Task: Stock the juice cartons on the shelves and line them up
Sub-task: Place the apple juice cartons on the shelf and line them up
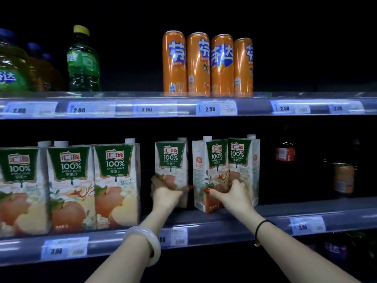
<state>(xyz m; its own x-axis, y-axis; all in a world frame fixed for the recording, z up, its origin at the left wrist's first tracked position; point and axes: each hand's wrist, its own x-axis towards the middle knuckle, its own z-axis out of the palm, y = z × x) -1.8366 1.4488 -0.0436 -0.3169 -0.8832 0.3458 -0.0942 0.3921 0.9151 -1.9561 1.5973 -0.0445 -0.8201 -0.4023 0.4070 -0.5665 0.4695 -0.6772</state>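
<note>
Several white-and-green apple juice cartons stand on the lower shelf (224,223). Three cartons (71,186) line up at the shelf's front on the left. My left hand (165,193) grips the lower part of a fourth carton (172,160), which stands further back. My right hand (232,194) holds the bottom of a fifth carton (210,170), turned at an angle with its side panel showing. A sixth carton (244,160) stands close behind it on the right, partly hidden by my right hand.
The upper shelf (183,107) carries several orange cans (206,64), a green bottle (83,60) and more bottles at the far left. Dark cola bottles (284,154) and an orange can (343,177) stand to the right on the lower shelf. Price tags line both shelf edges.
</note>
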